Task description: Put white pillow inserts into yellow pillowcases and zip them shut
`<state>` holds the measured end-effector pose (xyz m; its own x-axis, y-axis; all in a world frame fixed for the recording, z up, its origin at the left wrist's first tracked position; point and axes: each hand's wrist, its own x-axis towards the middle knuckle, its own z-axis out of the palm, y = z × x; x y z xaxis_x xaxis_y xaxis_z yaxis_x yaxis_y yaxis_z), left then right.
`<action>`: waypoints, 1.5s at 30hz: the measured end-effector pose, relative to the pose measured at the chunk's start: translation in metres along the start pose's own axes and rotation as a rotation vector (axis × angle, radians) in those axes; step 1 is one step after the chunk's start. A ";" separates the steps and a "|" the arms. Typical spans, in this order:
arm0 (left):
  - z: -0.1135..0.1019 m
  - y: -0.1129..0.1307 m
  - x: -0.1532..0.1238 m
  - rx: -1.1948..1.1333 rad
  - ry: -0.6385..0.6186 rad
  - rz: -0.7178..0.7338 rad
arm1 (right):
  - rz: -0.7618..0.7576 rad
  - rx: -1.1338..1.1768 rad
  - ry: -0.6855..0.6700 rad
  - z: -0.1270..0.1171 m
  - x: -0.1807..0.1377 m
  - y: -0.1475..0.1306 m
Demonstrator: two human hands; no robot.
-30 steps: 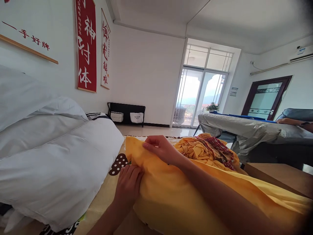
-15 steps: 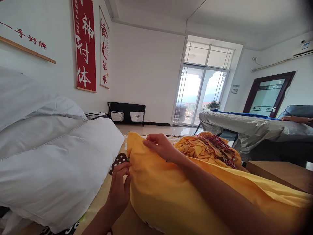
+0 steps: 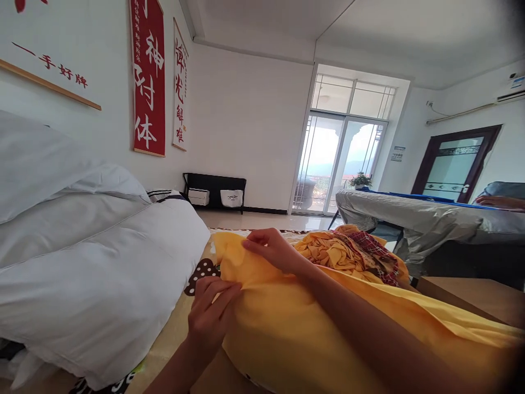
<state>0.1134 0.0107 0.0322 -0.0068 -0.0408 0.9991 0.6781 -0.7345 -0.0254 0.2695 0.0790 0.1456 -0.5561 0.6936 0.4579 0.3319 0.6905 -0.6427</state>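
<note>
A plump yellow pillow (image 3: 283,323) in a smooth fabric cover lies right in front of me and runs off to the lower right. My right hand (image 3: 268,249) reaches across its top and pinches the cover near the far left corner. Lower down, my left hand (image 3: 213,306) has thumb and fingers closed on the cover at the pillow's left end. Between the two hands the cloth is pulled into creases. The pillow's underside is hidden from me.
A puffy white quilt (image 3: 102,273) fills the left side. Past the pillow sits a crumpled heap of yellow and red plaid cloth (image 3: 348,254). At right are a cardboard box (image 3: 471,295) and a plastic-draped table (image 3: 410,210), with another person's hand (image 3: 498,202) at its far end.
My left hand has moved up and right and now grips the cover, drawing creases into it. The corner under my right hand has flattened. The view has tilted slightly upward.
</note>
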 end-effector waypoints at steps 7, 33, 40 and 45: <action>-0.019 0.013 0.010 -0.123 -0.106 -0.237 | -0.053 0.003 0.008 0.003 0.000 0.000; -0.012 -0.033 -0.051 -0.303 -0.248 -0.896 | -0.226 -0.808 -0.309 0.021 -0.026 -0.026; 0.015 -0.055 -0.053 -0.461 -0.390 -0.849 | 0.068 -0.468 -0.222 0.030 -0.024 -0.015; 0.022 -0.062 -0.059 -0.436 -0.312 -0.837 | 0.252 -0.248 -0.214 0.020 -0.017 -0.016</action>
<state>0.0882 0.0736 -0.0242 -0.1236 0.7385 0.6628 0.2133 -0.6326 0.7446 0.2586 0.0524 0.1356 -0.5710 0.8070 0.1506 0.6371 0.5514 -0.5386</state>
